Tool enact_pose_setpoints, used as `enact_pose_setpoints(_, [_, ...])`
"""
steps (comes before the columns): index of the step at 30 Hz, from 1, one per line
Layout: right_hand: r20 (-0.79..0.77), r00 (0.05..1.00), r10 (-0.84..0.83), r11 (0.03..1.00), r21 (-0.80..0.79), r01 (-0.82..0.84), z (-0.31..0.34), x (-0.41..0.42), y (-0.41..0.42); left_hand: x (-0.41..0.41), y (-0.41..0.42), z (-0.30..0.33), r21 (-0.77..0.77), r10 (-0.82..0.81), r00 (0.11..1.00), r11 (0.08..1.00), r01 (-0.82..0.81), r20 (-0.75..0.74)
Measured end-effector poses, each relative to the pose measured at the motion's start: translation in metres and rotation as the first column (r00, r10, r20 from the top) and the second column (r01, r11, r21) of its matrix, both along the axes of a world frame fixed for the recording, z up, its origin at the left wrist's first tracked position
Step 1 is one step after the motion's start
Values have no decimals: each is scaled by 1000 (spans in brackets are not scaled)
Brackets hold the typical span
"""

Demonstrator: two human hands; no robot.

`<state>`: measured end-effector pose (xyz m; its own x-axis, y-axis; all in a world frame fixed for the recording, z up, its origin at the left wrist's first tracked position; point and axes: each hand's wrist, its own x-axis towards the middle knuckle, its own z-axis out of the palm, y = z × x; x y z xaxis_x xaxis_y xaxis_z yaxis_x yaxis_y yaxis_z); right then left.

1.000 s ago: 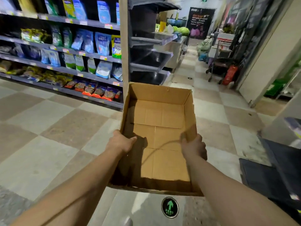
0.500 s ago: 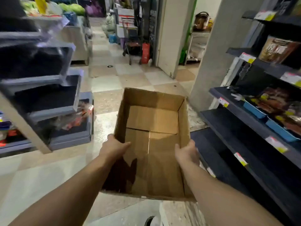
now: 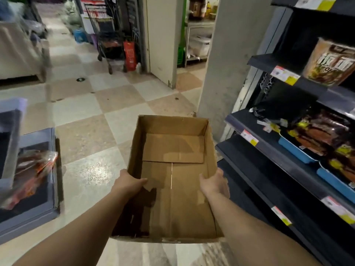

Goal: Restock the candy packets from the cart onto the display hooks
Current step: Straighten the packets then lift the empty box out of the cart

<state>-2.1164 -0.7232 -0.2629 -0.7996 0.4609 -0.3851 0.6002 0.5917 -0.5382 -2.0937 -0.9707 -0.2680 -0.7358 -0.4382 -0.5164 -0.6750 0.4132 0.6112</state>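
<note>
Your left hand (image 3: 129, 186) and right hand (image 3: 213, 182) each grip a side wall of the empty cardboard box (image 3: 173, 148), no candy packets or display hooks in view, so keep it level walking toward the shopping cart (image 3: 107, 38).

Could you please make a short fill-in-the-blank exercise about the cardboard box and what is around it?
1. The cardboard box is held by ____ hands.
2. Inside, the box is ____.
3. The dark shelves with yellow price tags stand to the person's ____.
4. The floor has a ____ tile pattern.

Missing words: two; empty; right; checkered
</note>
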Motion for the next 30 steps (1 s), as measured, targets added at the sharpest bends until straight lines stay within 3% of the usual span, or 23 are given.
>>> enact_pose_setpoints(8, [110, 984, -143, 989, -20, 146, -42, -140, -40, -190, -43, -44, 15, -188, 980, 982, 187, 59])
enact_pose_setpoints(17, [222, 874, -432, 888, -66, 456, -108, -276, -104, -402, -83, -92, -7, -490, 857, 868, 497, 157])
enact_pose_setpoints(25, [214, 788, -577, 778, -149, 610, -197, -342, -96, -507, -58, -169, -106, -639, 746, 742, 662, 188])
enact_pose_setpoints(30, [218, 788, -576, 748, -248, 615, -268, -369, -80, -541, -49, -243, -57, -700, 685, 690, 721, 202])
